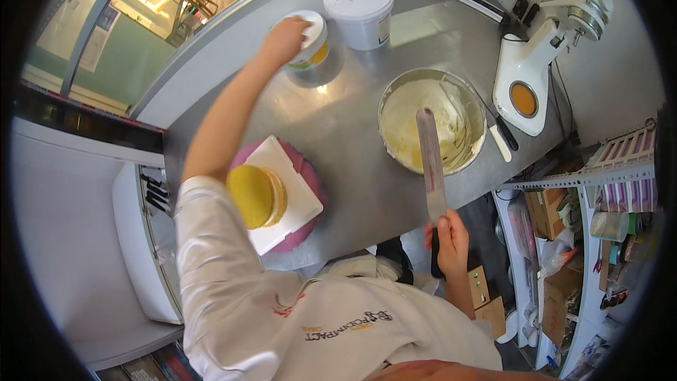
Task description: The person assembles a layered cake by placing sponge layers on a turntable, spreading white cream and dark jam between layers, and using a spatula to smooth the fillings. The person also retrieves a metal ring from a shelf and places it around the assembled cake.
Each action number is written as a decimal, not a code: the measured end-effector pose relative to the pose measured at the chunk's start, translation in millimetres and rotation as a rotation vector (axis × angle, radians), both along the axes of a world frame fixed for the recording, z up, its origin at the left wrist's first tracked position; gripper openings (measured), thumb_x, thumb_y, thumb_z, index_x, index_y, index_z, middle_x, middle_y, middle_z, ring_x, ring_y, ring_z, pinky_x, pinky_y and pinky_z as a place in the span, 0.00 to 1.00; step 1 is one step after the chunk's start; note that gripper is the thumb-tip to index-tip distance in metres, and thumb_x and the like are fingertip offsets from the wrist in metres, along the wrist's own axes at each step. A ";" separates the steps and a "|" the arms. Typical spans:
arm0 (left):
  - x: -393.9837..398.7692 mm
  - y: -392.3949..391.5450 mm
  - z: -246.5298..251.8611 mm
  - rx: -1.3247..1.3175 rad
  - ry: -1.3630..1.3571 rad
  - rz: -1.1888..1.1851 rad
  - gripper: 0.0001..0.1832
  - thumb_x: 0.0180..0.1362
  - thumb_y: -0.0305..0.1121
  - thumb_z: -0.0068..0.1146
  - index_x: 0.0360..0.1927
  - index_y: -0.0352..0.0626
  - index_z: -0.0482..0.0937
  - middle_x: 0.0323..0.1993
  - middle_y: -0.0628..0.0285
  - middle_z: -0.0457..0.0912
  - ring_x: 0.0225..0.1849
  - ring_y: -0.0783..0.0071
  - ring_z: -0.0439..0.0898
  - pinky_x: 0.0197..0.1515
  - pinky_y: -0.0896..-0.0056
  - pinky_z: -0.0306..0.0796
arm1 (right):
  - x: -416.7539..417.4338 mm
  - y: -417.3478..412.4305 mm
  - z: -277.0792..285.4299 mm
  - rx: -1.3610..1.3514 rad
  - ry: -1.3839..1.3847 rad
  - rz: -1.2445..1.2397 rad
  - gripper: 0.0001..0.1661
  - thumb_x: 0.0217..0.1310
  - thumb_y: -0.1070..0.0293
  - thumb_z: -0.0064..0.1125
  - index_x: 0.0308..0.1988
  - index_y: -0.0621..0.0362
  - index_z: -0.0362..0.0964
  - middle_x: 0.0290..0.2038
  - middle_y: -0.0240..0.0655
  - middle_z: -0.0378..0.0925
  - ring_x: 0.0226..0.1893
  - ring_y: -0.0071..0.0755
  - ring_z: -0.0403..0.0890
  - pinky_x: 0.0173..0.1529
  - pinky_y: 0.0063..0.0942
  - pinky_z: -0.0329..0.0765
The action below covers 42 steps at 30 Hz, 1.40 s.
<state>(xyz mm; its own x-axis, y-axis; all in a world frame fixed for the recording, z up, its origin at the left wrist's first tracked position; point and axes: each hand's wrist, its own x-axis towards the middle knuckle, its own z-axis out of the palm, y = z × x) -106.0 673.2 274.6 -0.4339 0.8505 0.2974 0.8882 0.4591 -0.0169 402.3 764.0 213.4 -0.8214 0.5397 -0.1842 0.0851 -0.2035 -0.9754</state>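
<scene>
My left hand (285,39) is stretched out over the white lid of a small plastic tub (316,55) at the back of the steel table. Its fingers touch or hover just above the lid; which, I cannot tell. In my right hand (452,241) is an icing spatula (433,169), held by its black handle, its smeared blade pointing away from me. Beyond the blade stands a metal mixing bowl (385,140) of pale cream (415,100), with a wire whisk (463,132) in it. Layered yellow cake (251,196) sits on a white square board (296,203) over a pink-purple round base (312,174).
A larger lidded white bucket (359,16) stands beside the tub. Right of the bowl lie a white-handled tool (500,144) and a black-handled one (506,133). A white stand mixer (521,82) occupies the table's right end. Cluttered shelving (582,185) is at lower right.
</scene>
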 end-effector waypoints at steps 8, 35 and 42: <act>162.0 -320.7 12.2 0.457 -0.114 0.819 0.09 0.56 0.35 0.57 0.34 0.39 0.81 0.26 0.51 0.80 0.27 0.54 0.78 0.30 0.62 0.70 | -41.5 -38.6 11.3 -0.189 0.168 0.353 0.15 0.71 0.64 0.40 0.47 0.63 0.66 0.31 0.34 0.74 0.23 0.19 0.71 0.29 0.18 0.70; 410.3 -565.4 -236.9 0.608 -1.433 0.665 0.09 0.57 0.35 0.55 0.34 0.40 0.76 0.34 0.65 0.79 0.37 0.71 0.77 0.42 0.67 0.69 | 60.0 -430.7 -130.7 -0.327 -0.342 0.518 0.18 0.69 0.65 0.43 0.54 0.60 0.66 0.31 0.31 0.74 0.25 0.18 0.73 0.29 0.17 0.71; 395.6 -578.6 -244.2 0.996 -1.247 0.767 0.05 0.58 0.32 0.57 0.33 0.44 0.75 0.29 0.68 0.76 0.33 0.70 0.76 0.39 0.64 0.70 | 74.4 -431.0 -129.2 -0.250 -0.292 0.485 0.17 0.69 0.66 0.43 0.52 0.60 0.68 0.32 0.29 0.75 0.25 0.17 0.72 0.29 0.16 0.69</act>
